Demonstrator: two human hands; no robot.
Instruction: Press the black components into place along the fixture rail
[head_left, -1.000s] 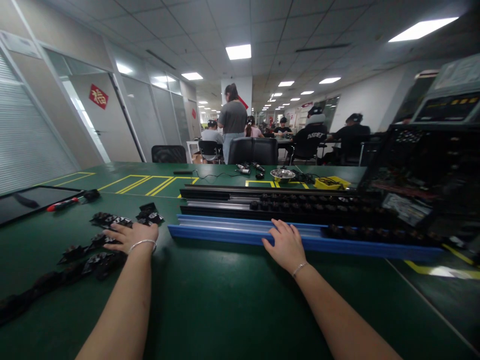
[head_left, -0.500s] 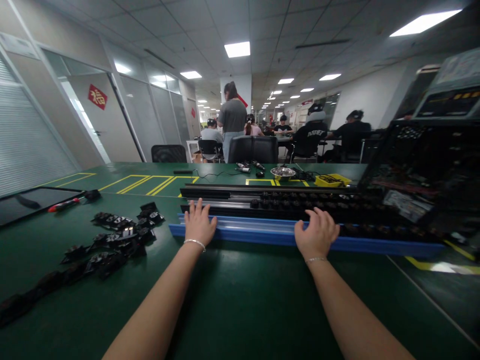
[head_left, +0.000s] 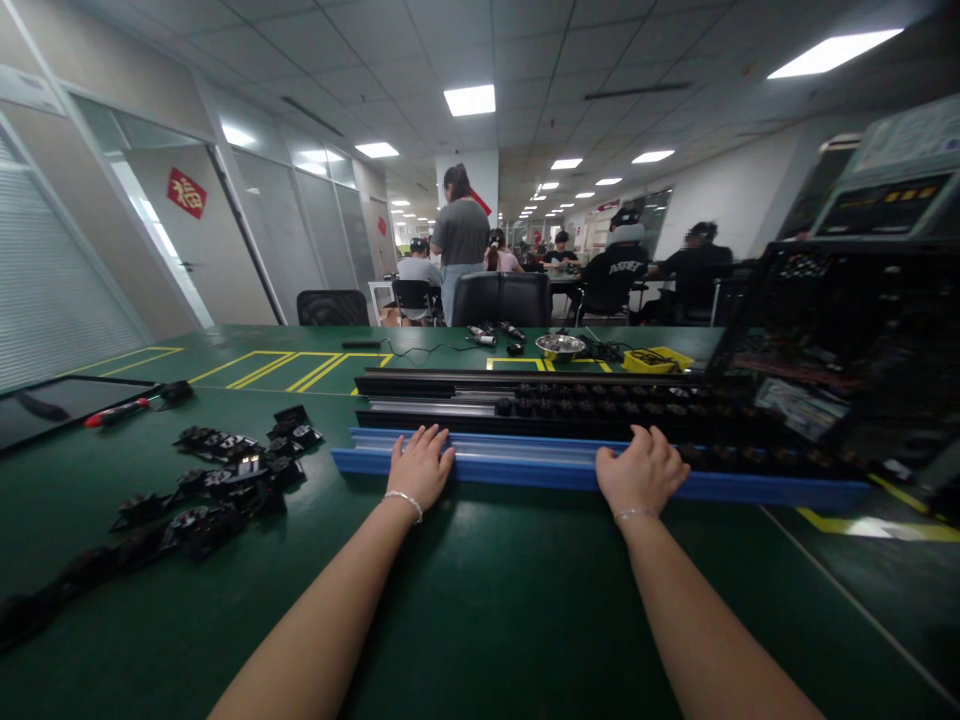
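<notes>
A long blue channel rail point(head_left: 525, 470) lies crosswise on the green table. My left hand point(head_left: 422, 468) rests over its left part, palm down, fingers stretched across the channel and touching it. Farther right, my right hand point(head_left: 641, 470) is bent over the same rail, fingers curled across it and thumb on the near side. To the right of that hand, dark round parts point(head_left: 750, 455) sit in a row in the channel. Just behind lies a black channel rail point(head_left: 397, 417), which carries black round parts point(head_left: 585, 405) along its right portion.
Strung-together black modules point(head_left: 240, 480) lie at left, near a red-handled screwdriver point(head_left: 116, 414) and a dark flat panel point(head_left: 52, 410). Behind the rails stand a metal bowl point(head_left: 560, 346) and a yellow tray point(head_left: 658, 360). An open computer case point(head_left: 840, 340) stands at right. Several people are in the background.
My left hand has slid to the right along the blue rail and its fingers have come closer together. My right hand has shifted slightly right. The rail stays in place.
</notes>
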